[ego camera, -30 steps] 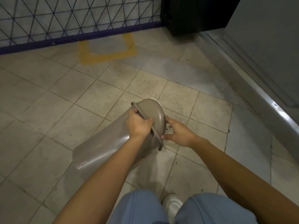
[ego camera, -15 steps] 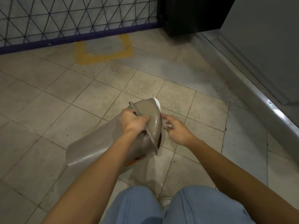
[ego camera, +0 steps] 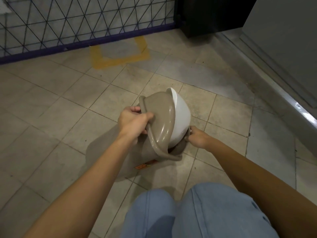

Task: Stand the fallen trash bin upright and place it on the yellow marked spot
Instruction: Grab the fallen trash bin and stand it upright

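Note:
The taupe trash bin [ego camera: 109, 157] is tilted up from the tiled floor, its top end toward the fence and its base low at the left. Its domed lid [ego camera: 159, 117] has a white swing flap [ego camera: 181, 121] showing. My left hand [ego camera: 132, 121] is closed around the lid's rim on the left. My right hand [ego camera: 197, 138] grips the rim on the right, below the white flap. An orange label [ego camera: 145, 164] shows on the bin's side. The yellow marked spot [ego camera: 120, 50] lies on the floor ahead, against the fence, with nothing on it.
A wire-mesh fence with a purple base rail [ego camera: 77, 43] runs along the far side. A black cabinet [ego camera: 212, 16] stands at the back right, and a grey wall with a metal threshold [ego camera: 283, 93] runs along the right. My knees in blue jeans [ego camera: 197, 213] are at the bottom.
The bin's top end has been raised and turned, so the bin stands steeper and the white flap now shows. Both hands have stayed on the rim. The camera has moved closer to the fence.

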A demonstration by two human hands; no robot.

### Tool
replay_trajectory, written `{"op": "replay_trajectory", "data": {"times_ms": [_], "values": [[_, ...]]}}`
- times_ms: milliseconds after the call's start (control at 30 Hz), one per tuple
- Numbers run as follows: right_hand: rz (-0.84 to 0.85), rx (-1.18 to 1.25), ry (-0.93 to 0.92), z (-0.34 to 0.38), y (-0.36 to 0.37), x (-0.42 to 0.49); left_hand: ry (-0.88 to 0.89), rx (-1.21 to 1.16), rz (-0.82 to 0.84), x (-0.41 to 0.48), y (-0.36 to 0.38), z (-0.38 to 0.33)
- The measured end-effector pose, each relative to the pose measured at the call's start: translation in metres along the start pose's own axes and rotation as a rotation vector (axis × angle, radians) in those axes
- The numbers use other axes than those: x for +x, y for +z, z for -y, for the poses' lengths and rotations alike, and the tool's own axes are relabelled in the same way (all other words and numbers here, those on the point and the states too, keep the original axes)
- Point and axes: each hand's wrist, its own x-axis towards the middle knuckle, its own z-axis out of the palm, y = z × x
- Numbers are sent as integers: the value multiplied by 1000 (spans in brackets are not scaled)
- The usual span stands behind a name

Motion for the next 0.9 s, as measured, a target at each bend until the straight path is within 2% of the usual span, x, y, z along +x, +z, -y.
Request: {"op": "replay_trajectory", "data": {"times_ms": [167,367,667,900], "values": [[8,241,-18,6,-6,-5,-7,-96,38,1,-11,-11],[237,534,6,7,-12,-16,-5,-237,19,9,-27,-15],[142,387,-104,36,-35,-33,-5,-365,1,2,-47,-16],[74,233,-150,51,-57,-53,-29,-334,14,-2,-56,2]]}}
